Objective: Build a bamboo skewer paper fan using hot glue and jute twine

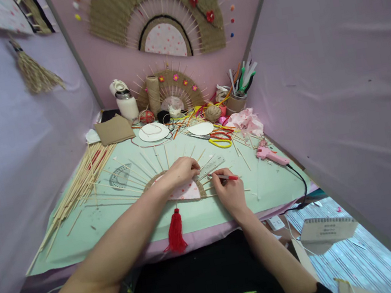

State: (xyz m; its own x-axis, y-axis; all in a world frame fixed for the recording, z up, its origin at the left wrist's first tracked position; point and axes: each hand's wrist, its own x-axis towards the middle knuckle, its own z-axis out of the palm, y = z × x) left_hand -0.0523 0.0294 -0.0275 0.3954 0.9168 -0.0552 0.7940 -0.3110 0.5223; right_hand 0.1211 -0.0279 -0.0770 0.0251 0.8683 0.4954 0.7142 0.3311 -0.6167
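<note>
A half-round fan base of white-and-pink dotted fabric (187, 191), rimmed with brown twine, lies at the centre of the frame on a pale green tabletop (127, 232), with thin pale wooden sticks (122, 182) spreading from it. The left hand (184, 169) rests over the fan base, its fingers bent and close together, the tips down beside the left end of a clear plastic ruler (214, 164); whether they pinch anything cannot be told. Just right of it, the right hand (230, 193) has thumb and fingers closed on a slim red pen (229, 177), its tip pointing left toward the sticks.

Below the fan base, a red thread tassel (175, 232) lies at the table's front edge. A clear protractor (121, 177) lies to the left, near a bundle of long wooden sticks (75, 190). Right of centre are scissors with orange and yellow handles (222, 142); farther right, a pink glue gun (272, 155).

Toward the back right, a brown cylindrical holder (236, 104) contains green-handled tools (243, 81) and whitish sticks. At back left stands a white bottle (127, 109), its lid flipped open, contents hidden.
</note>
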